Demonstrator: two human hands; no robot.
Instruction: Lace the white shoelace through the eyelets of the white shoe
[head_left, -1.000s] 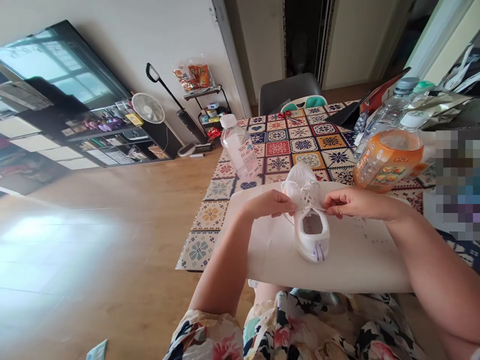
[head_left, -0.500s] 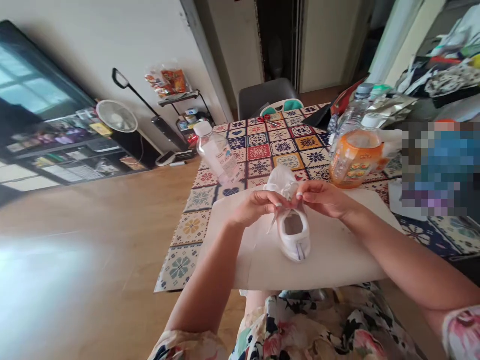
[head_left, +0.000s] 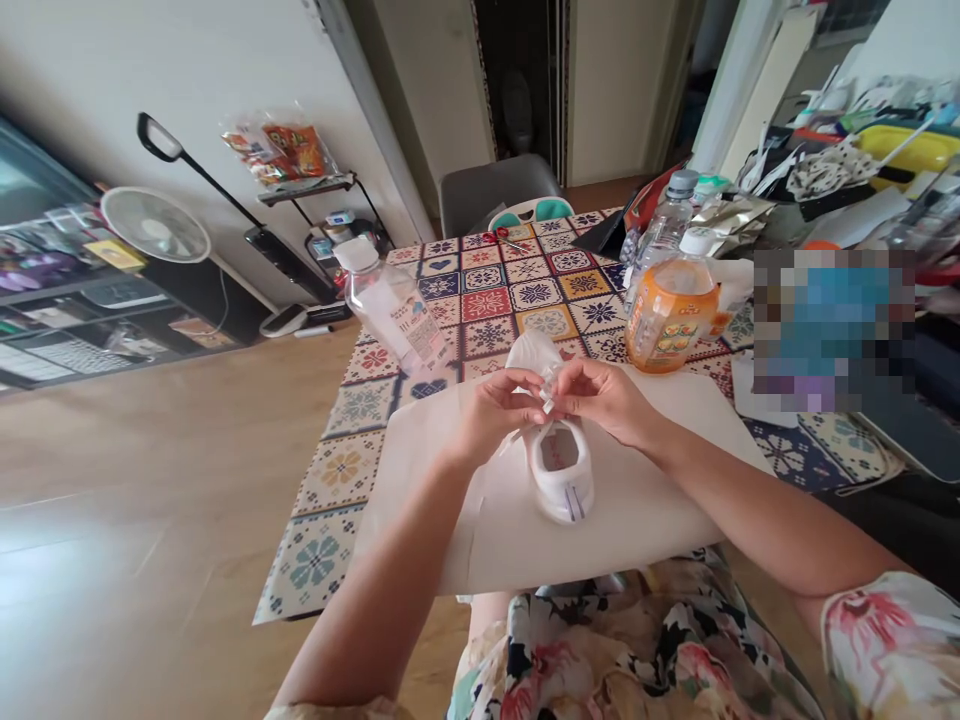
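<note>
A white shoe [head_left: 564, 492] lies on a white mat [head_left: 660, 505], its heel towards me and its toe pointing away. Over the shoe's tongue, both hands meet at the white shoelace [head_left: 550, 398]. My left hand [head_left: 501, 412] pinches the lace from the left between thumb and fingers. From the right, my right hand [head_left: 600, 400] pinches it too, the fingertips of both hands close together. A loose lace end hangs at the left of the shoe opening. My fingers cover part of the lacing.
A clear bottle [head_left: 394, 310] with a white cap stands at the left behind the mat. An orange-labelled bottle [head_left: 667, 310] and a clear plastic bottle [head_left: 664, 225] stand at the right. Scissors [head_left: 499, 236] lie on the patterned tablecloth [head_left: 487, 300] near a grey chair [head_left: 499, 185].
My hands have come closer together over the lace; they were slightly apart before. The camera view has shifted, so the whole scene sits further left. The shoe stays on the mat.
</note>
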